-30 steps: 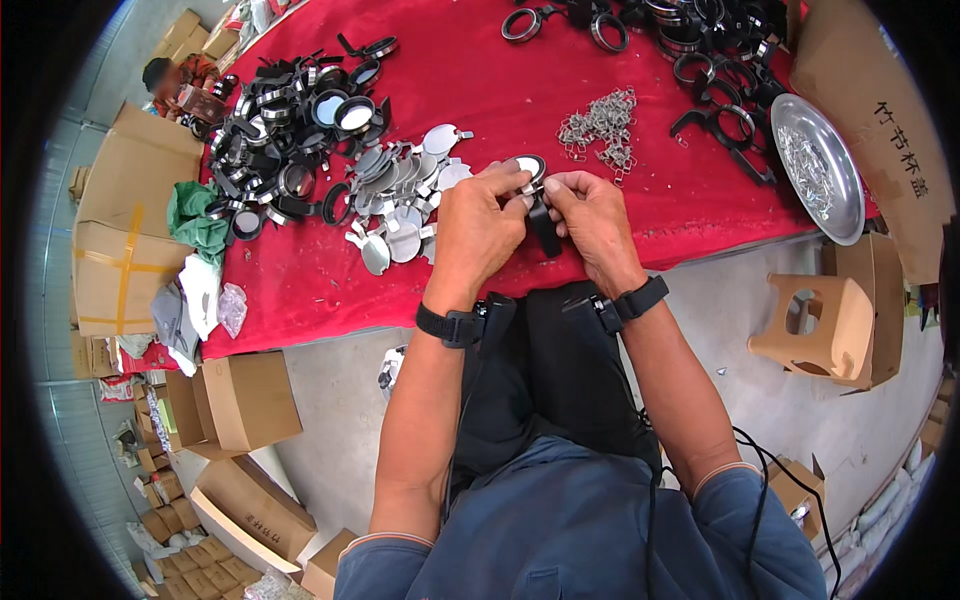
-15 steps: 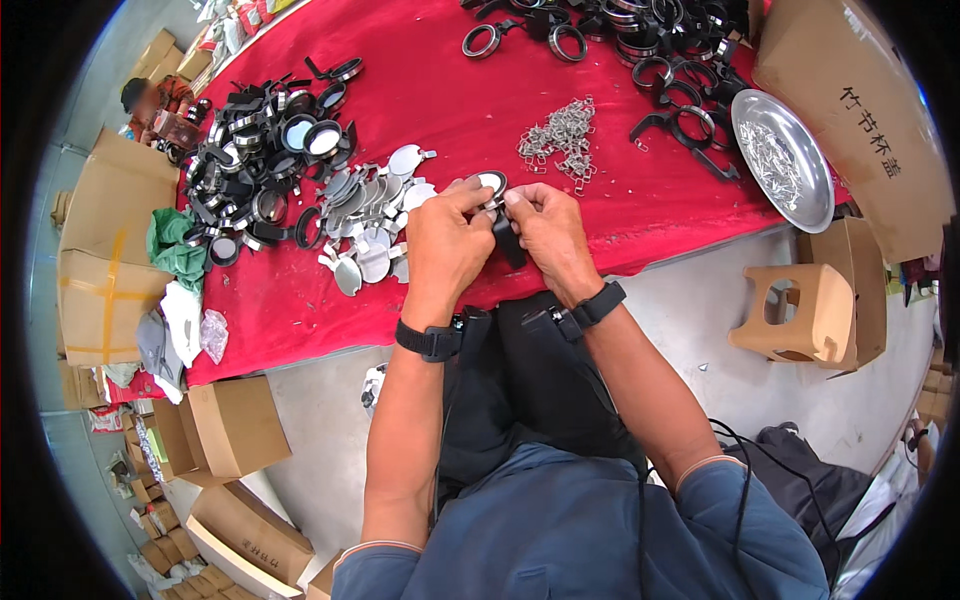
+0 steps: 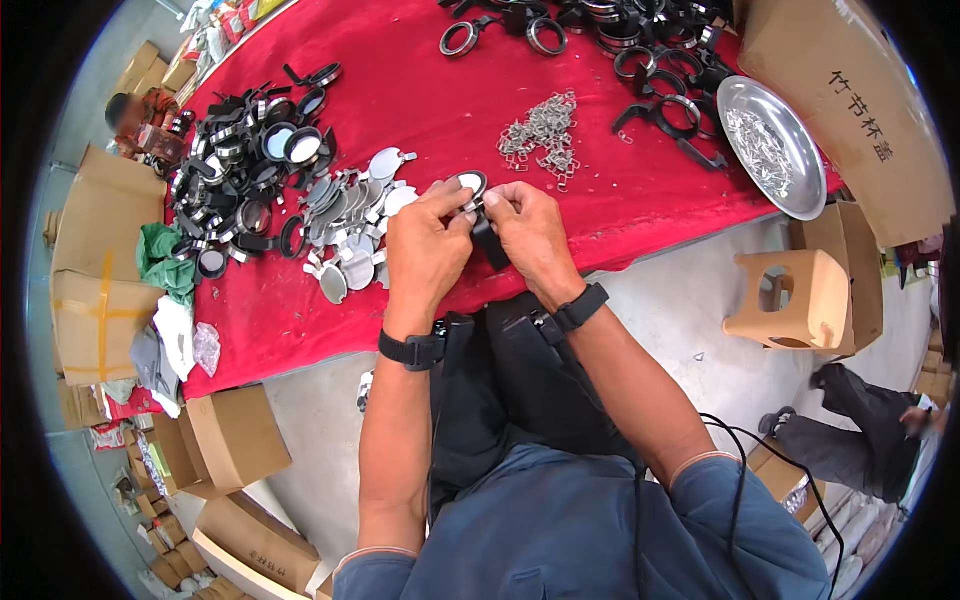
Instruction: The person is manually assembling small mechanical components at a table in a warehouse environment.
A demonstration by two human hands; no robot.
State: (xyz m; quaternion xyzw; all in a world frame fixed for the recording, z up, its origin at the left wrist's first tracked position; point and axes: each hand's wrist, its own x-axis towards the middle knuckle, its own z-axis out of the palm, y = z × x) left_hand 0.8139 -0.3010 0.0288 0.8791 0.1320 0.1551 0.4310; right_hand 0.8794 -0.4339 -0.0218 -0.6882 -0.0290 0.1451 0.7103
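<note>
Above the red-covered table, my left hand (image 3: 428, 248) and my right hand (image 3: 536, 235) are close together on a black round lid (image 3: 472, 182). The lid has a pale inner disc, and its black strap-like handle (image 3: 490, 245) hangs down between my hands. My left fingers are closed on the lid's left edge. My right thumb and index finger pinch near the joint of lid and handle; whether they also hold a small part is hidden. Just left of my left hand lies a heap of flat silver discs with tabs (image 3: 345, 215). Small metal wire clips (image 3: 541, 138) are piled beyond my right hand.
A heap of black lids (image 3: 245, 175) lies far left, and black rings with handles (image 3: 670, 95) far right. A metal dish (image 3: 772, 150) holds small silver pins. Cardboard boxes (image 3: 825, 90) and a tan stool (image 3: 788, 300) stand right. Another person (image 3: 145, 125) sits far left.
The whole view has shifted slightly, so table things appear further left and up. My hands stay on the lid with nearly the same grip. A person at the lower right has moved.
</note>
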